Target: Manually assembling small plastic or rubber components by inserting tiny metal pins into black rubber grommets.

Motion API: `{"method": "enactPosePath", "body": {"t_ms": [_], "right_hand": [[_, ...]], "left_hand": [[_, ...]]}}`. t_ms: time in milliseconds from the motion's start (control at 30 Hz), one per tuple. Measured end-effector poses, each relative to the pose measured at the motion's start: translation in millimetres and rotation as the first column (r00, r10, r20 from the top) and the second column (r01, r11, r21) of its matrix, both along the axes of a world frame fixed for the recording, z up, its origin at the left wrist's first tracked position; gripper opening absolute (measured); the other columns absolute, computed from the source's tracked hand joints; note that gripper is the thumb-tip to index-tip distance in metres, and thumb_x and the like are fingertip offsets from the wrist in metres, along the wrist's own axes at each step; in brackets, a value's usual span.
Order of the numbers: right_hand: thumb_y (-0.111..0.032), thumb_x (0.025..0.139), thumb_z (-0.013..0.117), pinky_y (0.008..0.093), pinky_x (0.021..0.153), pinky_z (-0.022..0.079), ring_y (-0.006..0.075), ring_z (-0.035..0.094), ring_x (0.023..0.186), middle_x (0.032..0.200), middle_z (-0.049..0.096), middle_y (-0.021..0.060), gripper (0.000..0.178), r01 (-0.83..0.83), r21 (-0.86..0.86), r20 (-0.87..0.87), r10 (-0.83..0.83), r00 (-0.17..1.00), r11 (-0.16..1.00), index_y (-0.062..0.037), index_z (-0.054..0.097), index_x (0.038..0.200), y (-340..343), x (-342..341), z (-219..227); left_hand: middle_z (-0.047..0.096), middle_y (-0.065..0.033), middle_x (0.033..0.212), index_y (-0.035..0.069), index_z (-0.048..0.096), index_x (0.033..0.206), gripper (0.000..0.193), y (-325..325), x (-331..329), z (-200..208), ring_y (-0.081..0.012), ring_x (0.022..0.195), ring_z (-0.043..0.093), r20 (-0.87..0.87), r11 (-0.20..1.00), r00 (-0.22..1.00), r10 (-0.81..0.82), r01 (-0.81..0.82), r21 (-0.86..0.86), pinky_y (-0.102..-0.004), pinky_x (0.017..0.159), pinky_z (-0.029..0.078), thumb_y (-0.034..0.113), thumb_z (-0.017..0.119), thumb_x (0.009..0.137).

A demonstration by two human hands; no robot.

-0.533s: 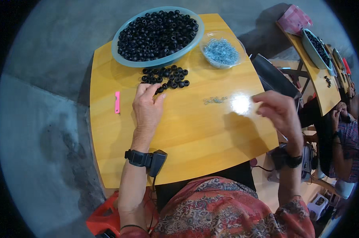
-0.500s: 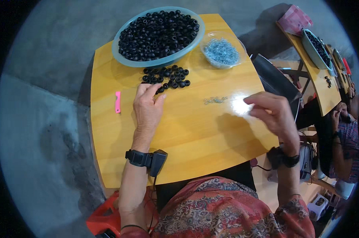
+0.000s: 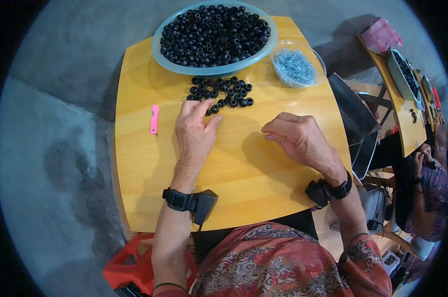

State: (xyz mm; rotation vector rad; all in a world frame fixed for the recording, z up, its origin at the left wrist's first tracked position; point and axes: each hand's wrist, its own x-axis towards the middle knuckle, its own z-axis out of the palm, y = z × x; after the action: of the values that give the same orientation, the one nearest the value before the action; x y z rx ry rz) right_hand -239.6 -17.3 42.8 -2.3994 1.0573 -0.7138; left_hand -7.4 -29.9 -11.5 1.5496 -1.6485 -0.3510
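Observation:
My left hand (image 3: 195,129) rests at the near left edge of a loose group of small round black pieces with holes (image 3: 228,91). Its thumb and forefinger are spread, a few black pieces lie by the fingertips, and nothing shows in its grip. Above the table to the right, my right hand (image 3: 303,139) has its thumb and fingertips pressed together. Whatever they pinch is too small to make out. Behind the groups stand a large pale-blue basin (image 3: 159,59) heaped with black pieces and a clear tub (image 3: 279,79) of thin, shiny silvery-blue metal bits.
A pink strip with a small hole (image 3: 154,120) lies left of my left hand on the yellow table (image 3: 224,183). At far right, another person's hands (image 3: 422,156) are near a second table (image 3: 407,128) with a basin. A red plastic chair (image 3: 130,265) stands lower left.
My right hand has come left and inward from the table's right side, its fingertips closing together. It covers the spot of the little heap of metal bits. The whole view has shifted slightly.

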Motion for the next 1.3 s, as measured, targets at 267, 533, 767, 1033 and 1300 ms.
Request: {"method": "enactPosePath", "body": {"t_ms": [267,533,767,1033,1300], "right_hand": [[-0.003,0.077,0.066,0.0326,0.057,0.048,0.0279,0.061,0.064,0.073,0.061,0.0124,0.008,0.126,0.010,0.223,-0.125,0.967,0.992,-0.0017,0.063,0.084,-16,-3,-3],[-0.002,0.074,0.067,0.0333,0.058,0.049,0.0277,0.062,0.066,0.075,0.061,0.0108,0.010,0.091,-0.037,0.167,-0.083,0.982,0.995,-0.0027,0.063,0.084,-24,-22,-22],[-0.004,0.070,0.064,0.0357,0.058,0.049,0.0280,0.060,0.067,0.072,0.058,0.0083,0.009,0.047,-0.084,0.012,-0.046,0.999,0.995,-0.0052,0.061,0.079,-23,-20,-25],[-0.001,0.069,0.068,0.0327,0.059,0.048,0.0263,0.060,0.066,0.071,0.058,0.0095,0.010,0.131,-0.064,-0.034,-0.134,0.990,0.989,-0.0042,0.063,0.078,-23,-15,-28],[-0.007,0.073,0.059,0.0383,0.055,0.047,0.0285,0.058,0.066,0.072,0.053,0.0084,0.003,0.088,-0.143,-0.110,-0.104,0.989,0.986,-0.0056,0.057,0.075,-26,-8,-34]], "left_hand": [[0.057,-0.0049,0.080,0.003,0.067,0.091,0.022,1,-4,-2,-0.0128,0.059,0.052,-0.023,0.997,0.999,-0.047,0.045,-0.067,-0.0254,0.056,0.043,0.001,0.071,0.070],[0.059,-0.0072,0.077,0.001,0.066,0.087,0.019,26,-12,3,-0.0147,0.064,0.057,-0.013,0.987,0.988,-0.156,0.156,0.041,-0.0260,0.058,0.046,-0.002,0.071,0.068],[0.059,-0.0055,0.078,0.006,0.066,0.087,0.026,30,-24,7,-0.0223,0.075,0.058,0.075,0.977,0.974,-0.214,0.215,-0.001,-0.0330,0.063,0.047,0.005,0.075,0.063],[0.058,-0.0059,0.079,0.006,0.065,0.089,0.031,31,-19,7,-0.0227,0.077,0.058,0.009,0.971,0.972,-0.236,0.236,0.042,-0.0335,0.065,0.047,0.008,0.077,0.060],[0.058,-0.0060,0.082,0.006,0.065,0.089,0.030,31,-19,7,-0.0230,0.078,0.058,-0.012,0.970,0.971,-0.237,0.237,0.055,-0.0333,0.066,0.048,0.007,0.076,0.062]]}}
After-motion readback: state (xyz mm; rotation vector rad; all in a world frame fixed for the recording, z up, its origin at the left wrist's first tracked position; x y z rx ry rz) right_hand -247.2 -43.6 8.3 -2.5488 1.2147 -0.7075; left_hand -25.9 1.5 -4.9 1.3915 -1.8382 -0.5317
